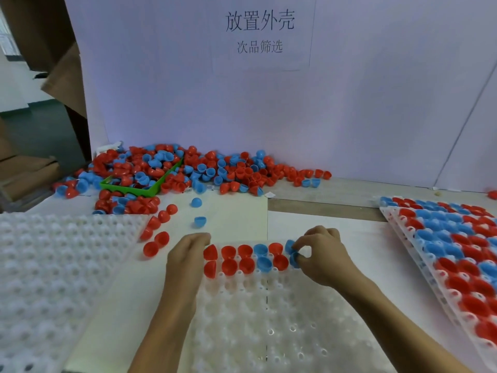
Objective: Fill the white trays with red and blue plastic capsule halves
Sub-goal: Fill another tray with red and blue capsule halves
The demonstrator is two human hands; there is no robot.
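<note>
Currently a blue capsule half (293, 258) is pinched by the right hand (321, 255), fingers curled round it, at the right end of the two started rows of the middle tray (269, 319). Judged light, stiff, thin-walled, slippery; best taken by the rim, dome up. The left hand (184, 255) rests curled at the rows' left end; whether anything is held cannot be told. Most sockets below are unfilled. Loose halves lie just left, the big pile (188, 170) and green bin (139, 184) behind. An empty tray (53, 265) sits left, a filled tray (457, 243) right; open surface (322, 219) is between.
</note>
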